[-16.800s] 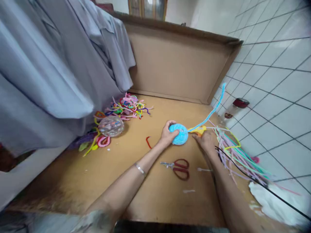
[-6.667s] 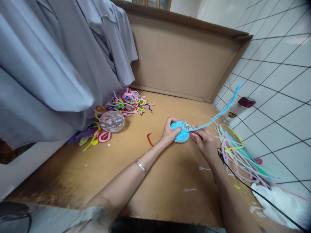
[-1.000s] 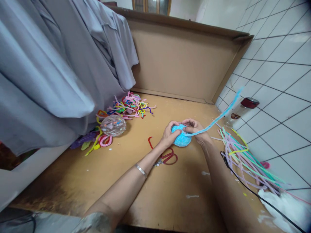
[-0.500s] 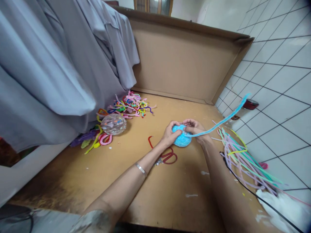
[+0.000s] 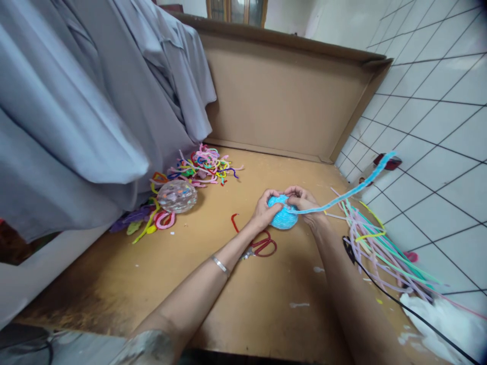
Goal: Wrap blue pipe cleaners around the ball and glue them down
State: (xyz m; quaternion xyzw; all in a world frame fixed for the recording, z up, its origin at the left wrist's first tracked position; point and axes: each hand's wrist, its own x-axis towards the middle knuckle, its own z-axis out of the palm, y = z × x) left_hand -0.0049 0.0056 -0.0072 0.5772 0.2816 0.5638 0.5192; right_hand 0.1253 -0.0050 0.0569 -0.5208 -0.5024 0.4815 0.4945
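A round blue ball [image 5: 284, 219], its surface wound with fuzzy pipe cleaner, is held between both hands above the table. My left hand [image 5: 267, 209] is closed around its left side, with the thumb pressed on top. My right hand [image 5: 304, 204] grips the right side, its thumb and fingers pinching the blue pipe cleaner [image 5: 348, 194] where it meets the ball. The strip's long free end sticks out to the right and curves upward. Below my left wrist lie red-handled scissors [image 5: 265, 247], their blades partly hidden by the forearm. A short red pipe cleaner piece [image 5: 234, 222] rests beside them.
A clear round ball [image 5: 177, 196] and a heap of colourful pipe cleaner pieces [image 5: 207, 165] are at left by the grey cloth [image 5: 163, 101]. Long pipe cleaners [image 5: 375, 243], a black cable [image 5: 391, 296] and a red-lidded jar [image 5: 390, 163] line the right. Cardboard [image 5: 281, 96] stands behind.
Both hands keep nearly the same hold on the blue ball. The free end of the blue pipe cleaner has swung slightly right and down. The whole view has shifted a little.
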